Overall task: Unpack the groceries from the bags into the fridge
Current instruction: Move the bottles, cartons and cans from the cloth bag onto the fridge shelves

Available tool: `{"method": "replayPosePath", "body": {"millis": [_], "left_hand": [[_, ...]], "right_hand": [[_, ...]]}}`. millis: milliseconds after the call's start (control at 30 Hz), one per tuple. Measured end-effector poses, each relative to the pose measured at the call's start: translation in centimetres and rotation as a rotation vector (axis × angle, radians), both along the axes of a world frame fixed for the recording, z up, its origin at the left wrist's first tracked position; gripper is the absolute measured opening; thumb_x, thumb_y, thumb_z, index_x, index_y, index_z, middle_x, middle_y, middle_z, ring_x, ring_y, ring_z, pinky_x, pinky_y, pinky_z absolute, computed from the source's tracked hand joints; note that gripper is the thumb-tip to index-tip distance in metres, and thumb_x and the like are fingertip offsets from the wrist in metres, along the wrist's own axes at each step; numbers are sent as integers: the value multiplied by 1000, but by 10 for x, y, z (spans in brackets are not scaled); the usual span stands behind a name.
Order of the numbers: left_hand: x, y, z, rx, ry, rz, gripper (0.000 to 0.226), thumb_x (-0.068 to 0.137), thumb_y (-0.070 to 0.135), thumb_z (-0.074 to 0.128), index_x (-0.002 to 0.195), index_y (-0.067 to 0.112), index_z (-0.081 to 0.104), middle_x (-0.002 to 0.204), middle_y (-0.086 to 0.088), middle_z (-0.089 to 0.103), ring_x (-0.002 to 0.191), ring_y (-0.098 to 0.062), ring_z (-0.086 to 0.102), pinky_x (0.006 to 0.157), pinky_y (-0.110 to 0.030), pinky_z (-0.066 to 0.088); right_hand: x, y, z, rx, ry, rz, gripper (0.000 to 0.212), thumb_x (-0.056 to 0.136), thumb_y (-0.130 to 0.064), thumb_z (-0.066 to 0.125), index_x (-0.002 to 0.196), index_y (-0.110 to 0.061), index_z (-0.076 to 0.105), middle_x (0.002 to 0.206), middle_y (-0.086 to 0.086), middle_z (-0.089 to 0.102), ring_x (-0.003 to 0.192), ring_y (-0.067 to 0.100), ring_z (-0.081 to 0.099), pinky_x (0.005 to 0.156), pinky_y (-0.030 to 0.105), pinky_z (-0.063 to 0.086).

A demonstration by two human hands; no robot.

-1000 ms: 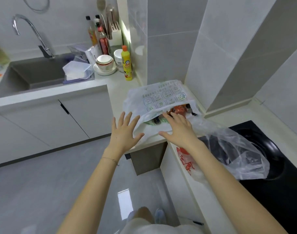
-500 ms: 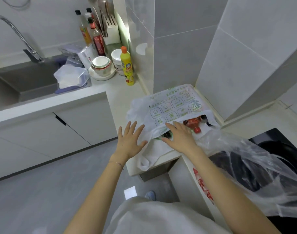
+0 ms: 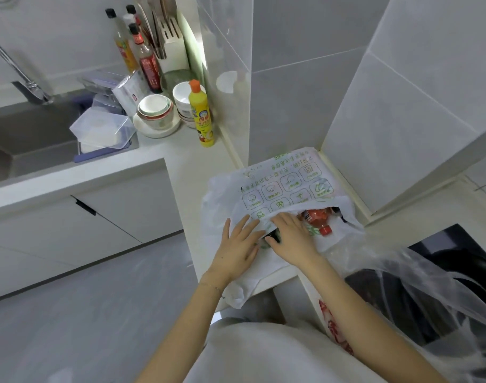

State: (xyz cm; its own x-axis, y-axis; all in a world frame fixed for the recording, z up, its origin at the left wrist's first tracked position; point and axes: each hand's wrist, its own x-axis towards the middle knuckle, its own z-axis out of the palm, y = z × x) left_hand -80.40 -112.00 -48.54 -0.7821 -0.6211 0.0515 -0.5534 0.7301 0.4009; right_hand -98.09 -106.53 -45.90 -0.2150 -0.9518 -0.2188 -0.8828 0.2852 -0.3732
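Note:
A white grocery bag [image 3: 280, 186] with green printing lies on the counter corner, its mouth facing me. A red bottle with a red cap [image 3: 317, 219] pokes out of the opening. My left hand [image 3: 237, 248] lies flat on the bag's near flap, fingers spread. My right hand [image 3: 291, 241] reaches into the bag's mouth, its fingers curled over a dark item [image 3: 273, 235] with a green label that is mostly hidden. A second, clear plastic bag [image 3: 418, 280] lies to the right over the black hob.
A yellow dish-soap bottle [image 3: 201, 114], stacked bowls [image 3: 156, 109], sauce bottles [image 3: 146, 59] and a knife block [image 3: 172, 37] crowd the counter behind. A sink [image 3: 29, 134] with a clear lidded box [image 3: 102, 128] is at left. A tiled wall corner [image 3: 286, 92] stands just behind the bag.
I have leaned closer to the counter. My left hand moved right onto the bag's flap, and my right hand went deeper into the bag's mouth onto the dark item.

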Motion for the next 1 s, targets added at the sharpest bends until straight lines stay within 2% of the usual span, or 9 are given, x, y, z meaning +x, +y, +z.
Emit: {"method": "replayPosePath", "body": {"millis": [167,233,333,467,600,733,867,933,1000], "left_hand": [[-10,-9,-7,-139,-67,-140,49,97,29,40,143,14,46,151,0,42,144,-27,31,116,-59,18],[-10,-15,-14,-193,-130,-170,54,92,29,54,143,13,47,148,-2,45,142,-30,34,114,-62,22],[-7,-26,-20,-243,-257,-127,78,71,32,78,141,17,48,150,-5,43,142,-34,34,115,-64,14],[1,-39,-21,-333,-357,-29,90,57,37,87,137,12,53,145,-7,50,137,-38,39,115,-60,1],[4,-52,-13,-406,-479,116,90,47,37,92,126,5,63,138,-9,56,135,-39,43,113,-62,10],[7,-61,-6,-424,-519,170,98,47,34,90,134,4,56,143,-9,51,139,-40,36,114,-62,10],[12,-61,-5,-426,-587,203,91,49,17,86,135,6,55,145,-9,48,140,-41,33,116,-62,2],[13,-61,-6,-453,-603,208,75,62,3,66,135,8,55,146,-8,48,140,-40,33,117,-61,-4],[15,-63,-4,-488,-621,247,72,70,-2,36,138,10,52,147,-5,46,141,-37,33,117,-60,-4]], "right_hand": [[-14,-17,-2,-32,14,100,61,91,-32,55,147,-23,32,156,-2,23,145,21,15,120,45,6],[-19,-20,-3,-52,60,159,61,89,-26,56,146,-23,33,154,-1,26,143,22,16,119,42,2],[-26,-22,-3,-100,59,186,60,88,-21,59,143,-22,37,151,0,32,142,24,19,119,40,3],[-30,-25,-5,-153,55,198,54,86,-22,60,137,-20,44,145,2,37,140,25,23,117,40,12],[-29,-29,-9,-159,60,189,53,85,-23,61,135,-20,45,146,3,34,141,27,20,118,41,10],[-18,-30,-9,-227,27,146,56,83,-22,65,136,-17,48,149,5,34,142,28,22,118,47,15],[3,-34,-12,-218,-40,174,51,86,-17,64,135,-13,51,143,6,44,137,26,33,116,40,19],[13,-38,-21,-177,-29,218,48,86,-18,64,132,-10,54,140,7,48,134,29,37,114,39,20],[20,-41,-28,-131,-18,243,48,86,-20,64,132,-10,54,139,8,49,133,31,38,114,40,20]]}}
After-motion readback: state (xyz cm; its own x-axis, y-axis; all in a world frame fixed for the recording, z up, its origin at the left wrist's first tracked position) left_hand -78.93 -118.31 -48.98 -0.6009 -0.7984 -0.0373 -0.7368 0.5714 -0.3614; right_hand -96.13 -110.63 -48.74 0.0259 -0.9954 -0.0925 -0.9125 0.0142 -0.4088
